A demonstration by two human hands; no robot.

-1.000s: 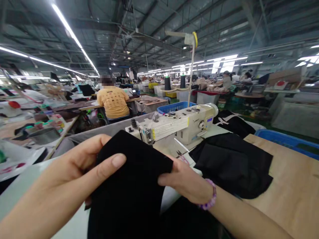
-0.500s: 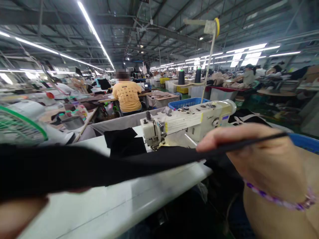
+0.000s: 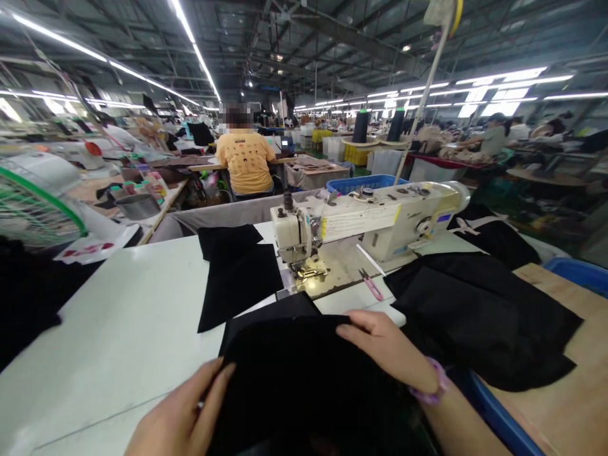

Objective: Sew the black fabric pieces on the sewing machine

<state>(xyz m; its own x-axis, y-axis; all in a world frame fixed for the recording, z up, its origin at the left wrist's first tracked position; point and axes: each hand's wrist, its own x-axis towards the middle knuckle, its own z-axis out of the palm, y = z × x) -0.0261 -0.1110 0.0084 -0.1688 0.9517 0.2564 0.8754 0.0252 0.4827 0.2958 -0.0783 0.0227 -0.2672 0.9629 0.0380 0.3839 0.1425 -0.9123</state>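
Centrally, the left hand and right hand, nearly closed, are pinching opposite edges of a black fabric panel, which is lying before the industrial sewing machine at the front of the bench.

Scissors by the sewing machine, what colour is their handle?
The scissors have a pink handle, seen best in the head view.

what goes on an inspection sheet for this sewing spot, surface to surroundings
Surface: pale table, loose black pieces lying on it
Job's things: held black cloth, sewing machine beyond it
Clutter: pink snips by the machine, dark cloth pile at right
Hands: left hand at the cloth's left edge, right hand gripping its far edge
Cables: nothing seen on the table
Surroundings: green-rimmed fan at left, seated person in yellow shirt ahead
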